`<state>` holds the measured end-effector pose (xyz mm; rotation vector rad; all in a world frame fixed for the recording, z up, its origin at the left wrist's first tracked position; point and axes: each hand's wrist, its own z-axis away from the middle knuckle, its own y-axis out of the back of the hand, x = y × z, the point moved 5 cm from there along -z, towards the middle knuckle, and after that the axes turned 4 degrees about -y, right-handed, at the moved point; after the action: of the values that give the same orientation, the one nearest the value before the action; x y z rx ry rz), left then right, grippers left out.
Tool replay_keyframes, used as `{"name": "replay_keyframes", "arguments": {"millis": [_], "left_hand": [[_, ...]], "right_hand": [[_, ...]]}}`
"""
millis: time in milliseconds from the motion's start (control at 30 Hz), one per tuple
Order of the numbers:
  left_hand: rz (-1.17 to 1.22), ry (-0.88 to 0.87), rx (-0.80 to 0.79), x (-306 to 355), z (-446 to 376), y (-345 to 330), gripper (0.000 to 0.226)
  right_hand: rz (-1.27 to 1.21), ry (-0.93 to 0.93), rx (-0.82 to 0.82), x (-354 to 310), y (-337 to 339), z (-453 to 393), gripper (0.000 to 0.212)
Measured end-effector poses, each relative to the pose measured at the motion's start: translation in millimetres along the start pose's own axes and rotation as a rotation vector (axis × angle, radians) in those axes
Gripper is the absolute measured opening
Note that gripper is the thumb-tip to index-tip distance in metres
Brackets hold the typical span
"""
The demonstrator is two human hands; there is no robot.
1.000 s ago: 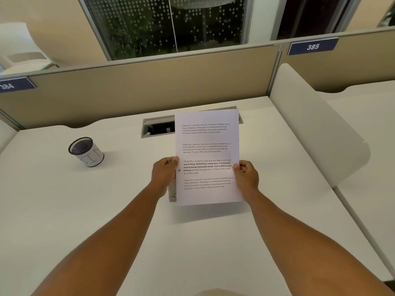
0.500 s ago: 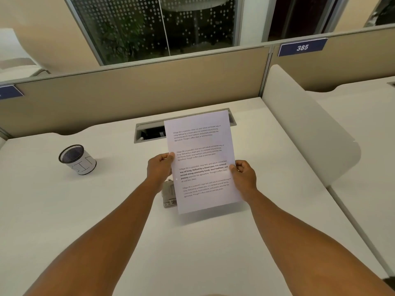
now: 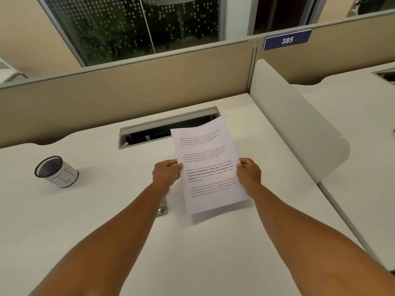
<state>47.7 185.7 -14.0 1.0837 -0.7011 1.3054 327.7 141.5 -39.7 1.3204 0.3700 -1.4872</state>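
A white printed sheet of paper [image 3: 208,165] with several short paragraphs hangs above the white desk [image 3: 106,221], tilted a little to the left. My left hand [image 3: 165,174] pinches its left edge and my right hand [image 3: 250,174] pinches its right edge, both at mid-height. A small metal stapler [image 3: 161,208] lies on the desk just under my left wrist, mostly hidden by the arm.
A mesh pen cup [image 3: 56,171] wrapped in white paper stands at the left. An open cable slot [image 3: 166,130] lies behind the sheet. A beige partition [image 3: 128,92] closes the back, and a white side divider [image 3: 299,129] closes the right.
The sheet has tilted further and now lies lower and flatter toward the desk. More of the stapler shows beside my left wrist. Both hands keep their hold.
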Motion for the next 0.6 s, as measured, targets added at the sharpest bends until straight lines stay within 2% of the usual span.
{"name": "replay_keyframes", "arguments": {"millis": [167,600], "left_hand": [[-0.037,0.02,-0.005,14.4,-13.8,-28.9,0.016],[-0.055,0.108,-0.088,21.8,-53.3,-127.2,0.009]], "right_hand": [[0.121,0.002,0.082,-2.0,16.5,-22.1,0.034],[0.176,-0.047,0.325,-5.0,59.1,-82.2,0.044]]}}
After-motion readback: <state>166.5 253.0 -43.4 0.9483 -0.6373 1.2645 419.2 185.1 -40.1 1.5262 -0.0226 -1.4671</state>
